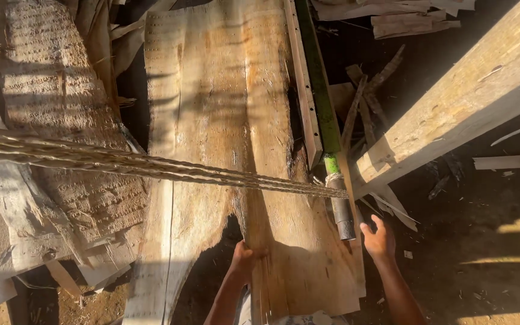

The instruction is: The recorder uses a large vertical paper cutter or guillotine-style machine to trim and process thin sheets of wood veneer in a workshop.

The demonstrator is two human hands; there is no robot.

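**Veneer sheet held at its near edge**

A rope (pixel 151 168) crosses the veneer (pixel 224 120). The left hand (pixel 243 259) clasps the sheet's torn near edge. The right hand (pixel 378 239) hovers open beside a pipe (pixel 343 216), under a beam (pixel 452 102).

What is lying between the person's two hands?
In the head view, the near end of the veneer sheet lies between left hand and right hand.

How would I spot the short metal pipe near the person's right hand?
Start at the big pale timber beam crossing the upper right. Follow the twisted rope to where it ties onto a green pole. The metal pipe is the grey stub at that pole's lower end, just above the open right hand; everything around it is wood.
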